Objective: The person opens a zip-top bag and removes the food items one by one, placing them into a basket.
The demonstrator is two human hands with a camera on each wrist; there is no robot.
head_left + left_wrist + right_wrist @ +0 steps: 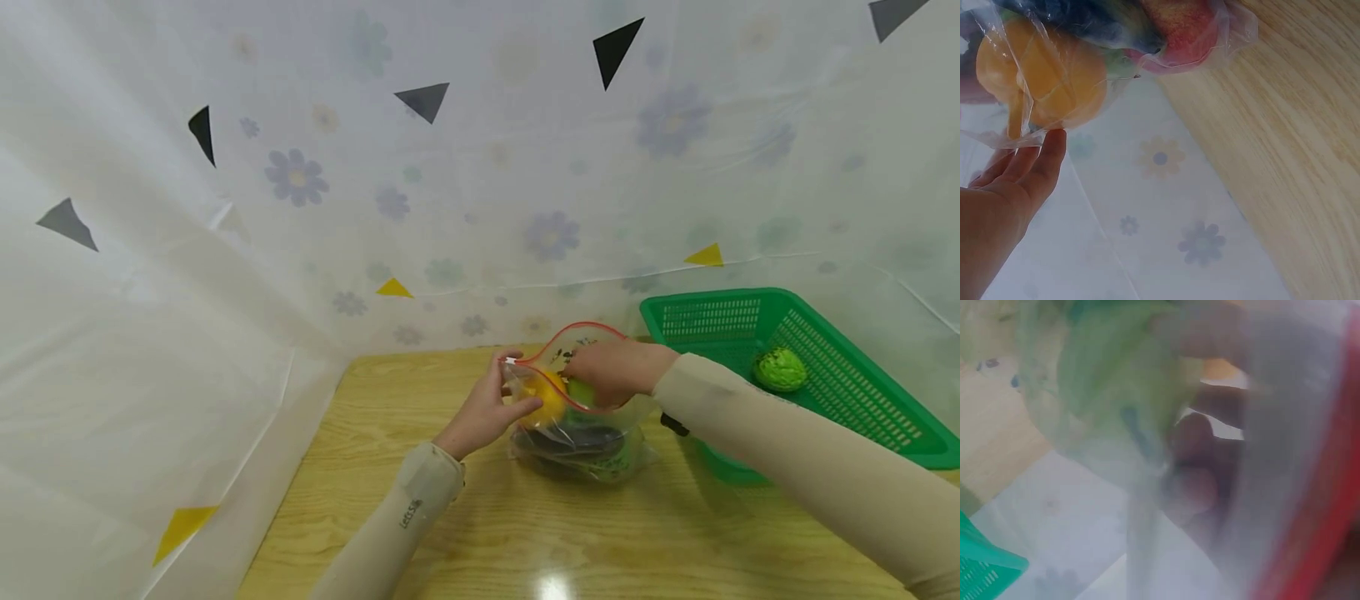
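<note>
A clear zip bag [633, 437] with a red-edged mouth stands on the table, bulging with produce. Near the white slider, my left hand [487, 408] holds the bag's edge, thumb in front and fingers behind. Inside are an orange-yellow pumpkin-like piece [1054, 75], a dark eggplant-like piece [573, 439] and a red fruit [1185, 31]. My right hand [611, 372] reaches into the mouth, fingers around a smooth green round piece [1116, 381]. Its exact kind is blurred behind plastic in the right wrist view, and the hand is partly hidden by the bag.
A green plastic basket [862, 350] stands at the right, behind my right forearm, with a light green artichoke-like piece [780, 369] in it. The wooden table [405, 400] meets a flower-patterned white sheet [465, 208] at the back and left.
</note>
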